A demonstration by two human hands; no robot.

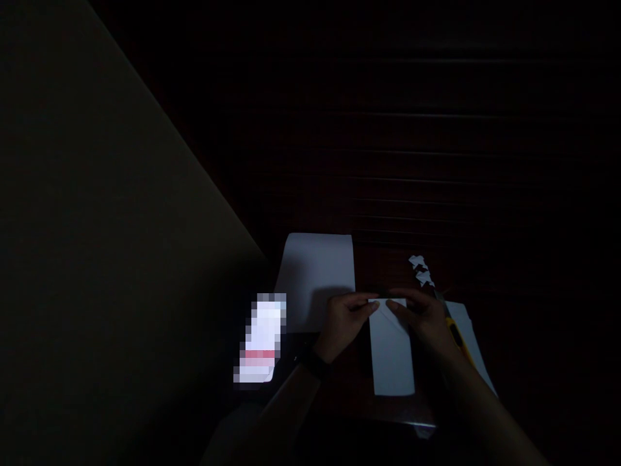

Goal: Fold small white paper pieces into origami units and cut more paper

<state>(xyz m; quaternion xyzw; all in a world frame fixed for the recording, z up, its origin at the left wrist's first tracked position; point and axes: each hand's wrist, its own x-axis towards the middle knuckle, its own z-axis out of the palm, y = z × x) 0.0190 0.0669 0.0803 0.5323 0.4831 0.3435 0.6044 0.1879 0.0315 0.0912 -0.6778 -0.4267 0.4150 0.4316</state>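
In dim light a narrow white paper strip (392,356) lies on a dark wooden table (383,265), its top corners folded down. My left hand (345,323) pinches the strip's top left corner, fingers pressed together. My right hand (424,317) presses the top right corner the same way. A dark band sits on my left wrist.
A larger white sheet (317,272) lies behind my left hand. Two small folded paper pieces (421,270) rest at the back right. A yellow cutter (456,333) lies on another white sheet (473,343) beside my right hand. A bright blurred rectangle (262,340) glows at the left. A pale wall (97,259) fills the left side.
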